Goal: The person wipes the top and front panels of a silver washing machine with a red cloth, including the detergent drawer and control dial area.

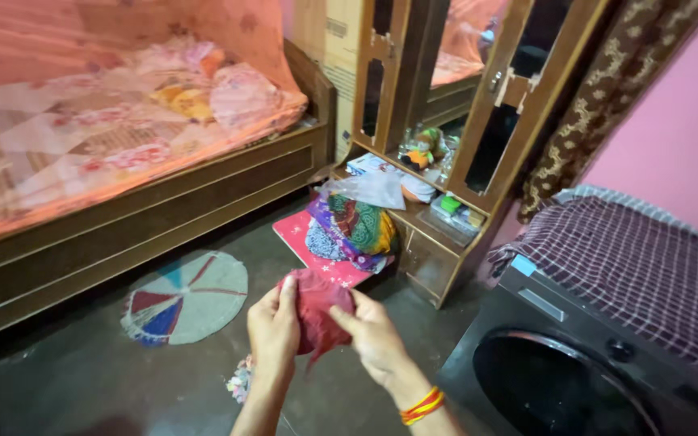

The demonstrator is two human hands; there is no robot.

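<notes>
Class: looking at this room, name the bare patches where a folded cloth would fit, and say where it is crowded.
Bare floor lies between the round mat, the bed frame and the washing machine. The dresser shelf is crowded with a clothes pile.

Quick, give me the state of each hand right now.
Left hand: closed on the left edge of the small dark red cloth.
Right hand: closed, pinching the same cloth's right side.

A matt, dark red woven cloth (317,311) looks soft and creased. The brown bed frame (147,214) is polished wood. The dark grey washing machine (559,363) has glossy plastic and a checked fabric cover (640,266). The floor (82,379) gleams smooth.
</notes>
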